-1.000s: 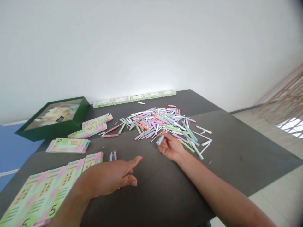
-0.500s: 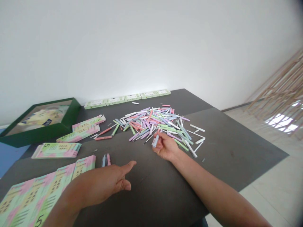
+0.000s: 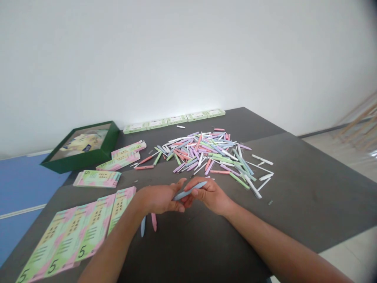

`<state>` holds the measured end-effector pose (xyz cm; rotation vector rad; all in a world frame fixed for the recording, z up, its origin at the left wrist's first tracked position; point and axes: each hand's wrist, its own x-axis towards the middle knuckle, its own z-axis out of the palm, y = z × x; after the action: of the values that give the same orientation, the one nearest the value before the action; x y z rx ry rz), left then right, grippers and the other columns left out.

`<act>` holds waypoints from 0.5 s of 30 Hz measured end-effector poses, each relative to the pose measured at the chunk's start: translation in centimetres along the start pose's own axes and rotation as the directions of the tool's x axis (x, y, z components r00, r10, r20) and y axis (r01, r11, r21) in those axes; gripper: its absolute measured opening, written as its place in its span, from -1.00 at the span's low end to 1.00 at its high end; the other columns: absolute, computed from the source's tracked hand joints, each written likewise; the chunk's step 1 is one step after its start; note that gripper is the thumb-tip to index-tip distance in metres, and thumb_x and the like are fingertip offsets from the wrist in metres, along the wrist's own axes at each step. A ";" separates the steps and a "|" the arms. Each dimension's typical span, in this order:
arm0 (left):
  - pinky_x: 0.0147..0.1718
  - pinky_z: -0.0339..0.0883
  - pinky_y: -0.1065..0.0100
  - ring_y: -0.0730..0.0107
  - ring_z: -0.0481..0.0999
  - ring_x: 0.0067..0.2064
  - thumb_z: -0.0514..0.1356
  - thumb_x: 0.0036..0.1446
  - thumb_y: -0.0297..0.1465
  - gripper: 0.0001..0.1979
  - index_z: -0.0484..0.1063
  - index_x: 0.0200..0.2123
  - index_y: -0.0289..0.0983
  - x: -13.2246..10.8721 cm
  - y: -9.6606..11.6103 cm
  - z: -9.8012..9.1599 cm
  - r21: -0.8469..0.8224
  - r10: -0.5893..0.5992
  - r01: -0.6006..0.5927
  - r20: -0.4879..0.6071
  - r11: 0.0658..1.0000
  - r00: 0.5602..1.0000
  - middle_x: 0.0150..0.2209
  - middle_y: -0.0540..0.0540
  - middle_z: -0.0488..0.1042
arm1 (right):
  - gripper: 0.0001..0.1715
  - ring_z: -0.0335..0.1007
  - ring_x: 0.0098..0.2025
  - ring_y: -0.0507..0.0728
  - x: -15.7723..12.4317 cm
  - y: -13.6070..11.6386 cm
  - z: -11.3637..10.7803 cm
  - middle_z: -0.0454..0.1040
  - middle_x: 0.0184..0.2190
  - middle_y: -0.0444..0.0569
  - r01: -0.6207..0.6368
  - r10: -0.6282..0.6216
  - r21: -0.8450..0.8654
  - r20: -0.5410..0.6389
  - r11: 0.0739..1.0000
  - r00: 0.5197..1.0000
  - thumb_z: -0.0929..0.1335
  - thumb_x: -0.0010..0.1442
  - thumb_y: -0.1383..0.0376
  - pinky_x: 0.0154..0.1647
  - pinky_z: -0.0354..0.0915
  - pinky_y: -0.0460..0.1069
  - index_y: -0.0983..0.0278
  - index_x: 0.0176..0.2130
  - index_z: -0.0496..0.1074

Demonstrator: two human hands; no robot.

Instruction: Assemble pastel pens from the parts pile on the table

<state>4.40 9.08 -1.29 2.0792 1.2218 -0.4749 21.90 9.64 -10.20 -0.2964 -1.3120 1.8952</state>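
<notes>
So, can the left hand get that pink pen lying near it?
Probably yes: the pink pen lies close to the left hand, with nothing seen on top. But the blue pen in the right hand might get in the way.

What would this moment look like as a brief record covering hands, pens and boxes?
Right hand: pinches a light-blue pen
Left hand: at that pen's lower end; grip unclear
Loose pair: blue pen and pink pen, upper ends hidden
Pile: mixed-colour pens, beyond the hands
Left side: pink-and-green boxes, lying flat
Far side: row of pale-green boxes
Far left: dark-green box, contents hard to identify
</notes>
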 end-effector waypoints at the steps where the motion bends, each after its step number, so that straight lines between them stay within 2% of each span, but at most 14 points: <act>1: -0.24 0.26 0.38 0.21 0.46 -0.15 0.10 0.11 -0.19 -0.37 0.03 0.20 -0.29 0.0 0.1 0.0 0.003 0.003 -0.003 0.011 1.000 1.000 -0.05 -0.16 0.44 | -0.73 0.45 -0.44 0.06 0.0 -0.1 -0.1 0.51 -0.39 -0.01 0.010 -0.010 -0.011 0.005 1.000 1.000 0.36 0.12 0.17 -0.38 0.36 0.00 0.32 -0.23 0.39; 4: -0.26 0.26 0.39 0.22 0.47 -0.17 0.08 0.12 -0.25 -0.52 0.18 0.11 -0.25 -0.1 0.3 -0.1 -0.008 0.014 -0.014 0.014 1.000 1.000 -0.15 -0.09 0.49 | -0.69 0.44 -0.40 0.07 -0.1 -0.7 -0.1 0.49 -0.36 -0.02 0.013 -0.013 -0.052 0.000 0.999 1.000 0.35 0.12 0.15 -0.33 0.35 0.02 0.31 -0.19 0.37; 7: -0.30 0.27 0.35 0.17 0.49 -0.21 0.08 0.12 -0.23 -0.42 0.08 0.20 -0.23 -0.6 0.3 0.0 0.027 -0.050 0.050 0.007 0.998 0.999 -0.15 -0.12 0.50 | -0.64 0.41 -0.37 0.06 -0.5 -1.7 0.2 0.47 -0.36 -0.04 -0.005 -0.008 -0.259 -0.048 0.966 0.999 0.35 0.11 0.12 -0.32 0.31 -0.02 0.31 -0.17 0.34; 9: -0.33 0.27 0.32 0.13 0.50 -0.22 0.09 0.11 -0.20 -0.28 -0.12 0.27 -0.24 -1.0 0.1 0.3 0.055 -0.110 0.109 0.015 0.993 0.994 -0.12 -0.17 0.49 | -0.69 0.32 -0.46 0.01 -0.8 -2.5 0.4 0.41 -0.49 -0.11 -0.040 -0.027 -0.516 -0.122 0.856 0.992 0.31 0.14 0.09 -0.42 0.22 -0.09 0.31 -0.33 0.34; 11: -0.34 0.28 0.33 0.12 0.50 -0.20 0.08 0.11 -0.19 -0.21 -0.25 0.30 -0.24 -1.3 -0.1 0.5 0.046 -0.140 0.139 0.031 0.989 0.990 -0.10 -0.20 0.48 | -0.59 0.16 -0.56 -0.04 -1.0 -3.3 0.5 0.26 -0.64 -0.18 -0.103 -0.054 -0.725 -0.189 0.681 0.980 0.26 0.18 0.07 -0.53 0.07 -0.12 0.31 -0.52 0.25; 13: -0.36 0.28 0.35 0.13 0.50 -0.19 0.06 0.11 -0.18 -0.21 -0.27 0.30 -0.23 -1.4 -0.2 0.7 0.022 -0.146 0.145 0.040 0.989 0.988 -0.09 -0.20 0.48 | -0.50 0.03 -0.60 -0.06 -1.1 -3.8 0.7 0.12 -0.69 -0.22 -0.148 -0.067 -0.829 -0.218 0.539 0.974 0.23 0.20 0.05 -0.59 -0.06 -0.12 0.30 -0.61 0.15; 15: -0.38 0.28 0.36 0.13 0.50 -0.20 0.06 0.11 -0.18 -0.22 -0.25 0.30 -0.22 -1.5 -0.2 0.7 0.022 -0.142 0.141 0.032 0.990 0.989 -0.09 -0.19 0.48 | -0.49 -0.01 -0.60 -0.06 -1.1 -4.2 0.9 0.07 -0.69 -0.22 -0.155 -0.072 -0.873 -0.211 0.462 0.975 0.21 0.21 0.05 -0.59 -0.11 -0.11 0.30 -0.62 0.11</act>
<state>3.55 7.69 -0.97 2.0007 1.3556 -0.5862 24.09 8.86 -6.47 -1.0531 -2.0565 0.9567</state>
